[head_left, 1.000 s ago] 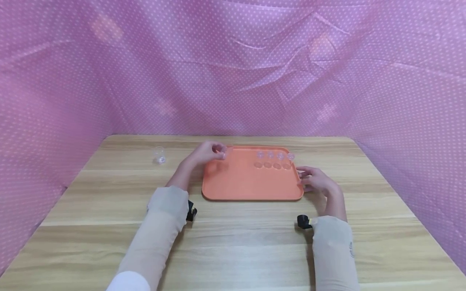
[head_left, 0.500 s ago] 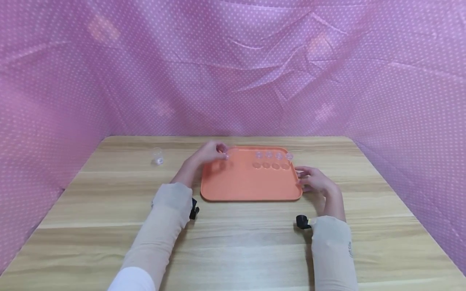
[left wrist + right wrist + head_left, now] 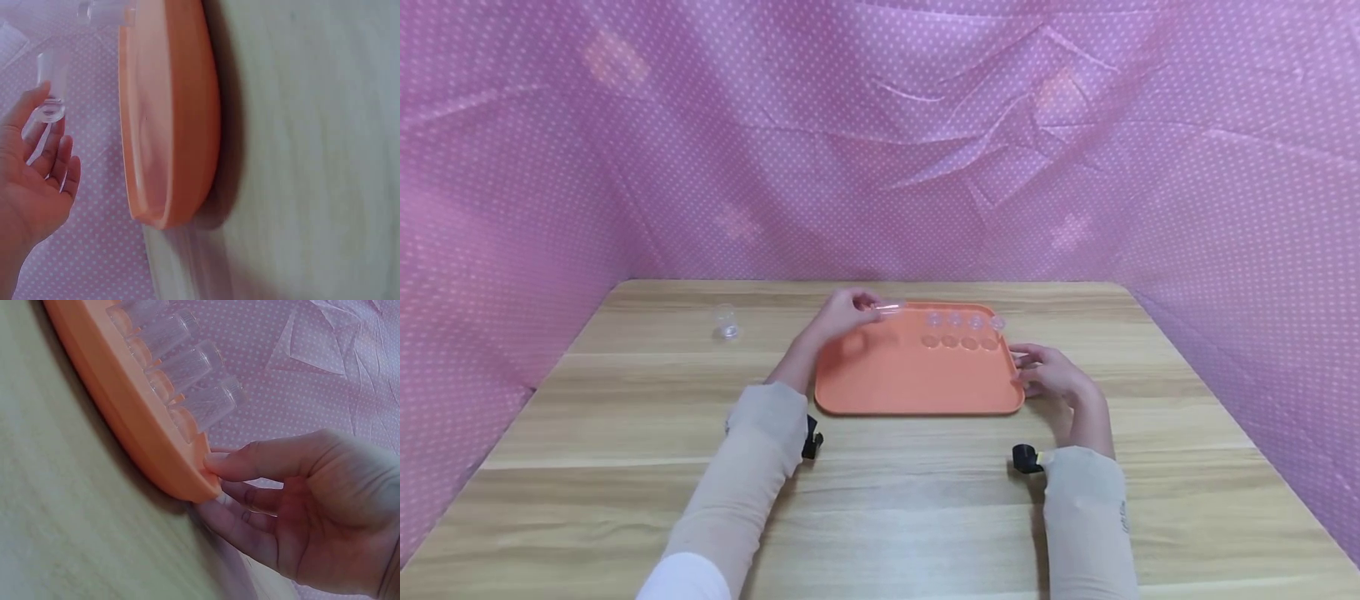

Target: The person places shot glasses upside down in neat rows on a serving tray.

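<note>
My left hand (image 3: 847,312) pinches a small clear shot glass (image 3: 891,307) near its thick base, between thumb and fingers. Lying sideways in the head view, this shot glass is in the air over the far left part of the orange tray (image 3: 917,383). In the left wrist view the same shot glass (image 3: 52,84) is apart from the tray. My right hand (image 3: 1056,371) grips the tray's right edge; in the right wrist view the thumb (image 3: 228,465) presses the rim. Several clear shot glasses (image 3: 209,406) stand in a row at the tray's far right, seemingly upside down.
Another clear shot glass (image 3: 727,322) stands on the wooden table (image 3: 880,500), left of the tray. Pink dotted cloth (image 3: 880,167) hangs behind the table and along both sides. Each wrist wears a black camera mount (image 3: 1025,458).
My left hand has moved right above the tray, and the shot glass in it has turned onto its side, pointing right. The right hand stays on the tray edge.
</note>
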The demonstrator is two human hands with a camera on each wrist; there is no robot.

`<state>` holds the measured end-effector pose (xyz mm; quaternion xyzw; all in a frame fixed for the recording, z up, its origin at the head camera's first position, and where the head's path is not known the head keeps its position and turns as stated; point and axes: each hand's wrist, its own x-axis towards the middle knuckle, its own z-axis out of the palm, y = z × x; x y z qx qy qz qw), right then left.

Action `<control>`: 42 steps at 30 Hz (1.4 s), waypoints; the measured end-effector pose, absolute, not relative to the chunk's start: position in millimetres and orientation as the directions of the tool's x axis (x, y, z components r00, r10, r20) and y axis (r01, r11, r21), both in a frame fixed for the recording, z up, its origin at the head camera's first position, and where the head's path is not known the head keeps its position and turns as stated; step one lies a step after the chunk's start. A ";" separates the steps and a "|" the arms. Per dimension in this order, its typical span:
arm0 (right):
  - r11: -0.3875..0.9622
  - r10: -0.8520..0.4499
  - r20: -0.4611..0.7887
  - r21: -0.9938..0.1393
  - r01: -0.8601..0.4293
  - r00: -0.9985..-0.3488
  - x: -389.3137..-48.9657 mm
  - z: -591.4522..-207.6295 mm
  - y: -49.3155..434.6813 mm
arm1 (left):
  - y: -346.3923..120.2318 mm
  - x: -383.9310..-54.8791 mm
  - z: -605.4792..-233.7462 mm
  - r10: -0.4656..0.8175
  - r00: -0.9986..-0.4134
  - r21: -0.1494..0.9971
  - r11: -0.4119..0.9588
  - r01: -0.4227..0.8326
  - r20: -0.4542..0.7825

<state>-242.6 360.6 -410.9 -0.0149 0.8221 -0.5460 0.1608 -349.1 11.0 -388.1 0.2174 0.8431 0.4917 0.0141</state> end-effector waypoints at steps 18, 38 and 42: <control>0.380 -0.215 -0.251 -0.912 0.156 -0.944 -243.5 -410.1 362.9 | 46.9 -340.1 -401.7 0.155 -0.982 0.993 0.025 0.115 0.109; 0.374 -0.205 -0.266 -0.911 0.175 -0.942 -246.7 -407.6 364.3 | 65.1 -336.9 -413.6 0.197 -0.980 1.000 -0.017 0.009 0.012; 0.358 -0.216 -0.263 -0.917 0.175 -0.940 -247.0 -407.4 366.3 | 68.3 -337.3 -414.3 0.196 -0.981 1.000 0.007 -0.001 -0.003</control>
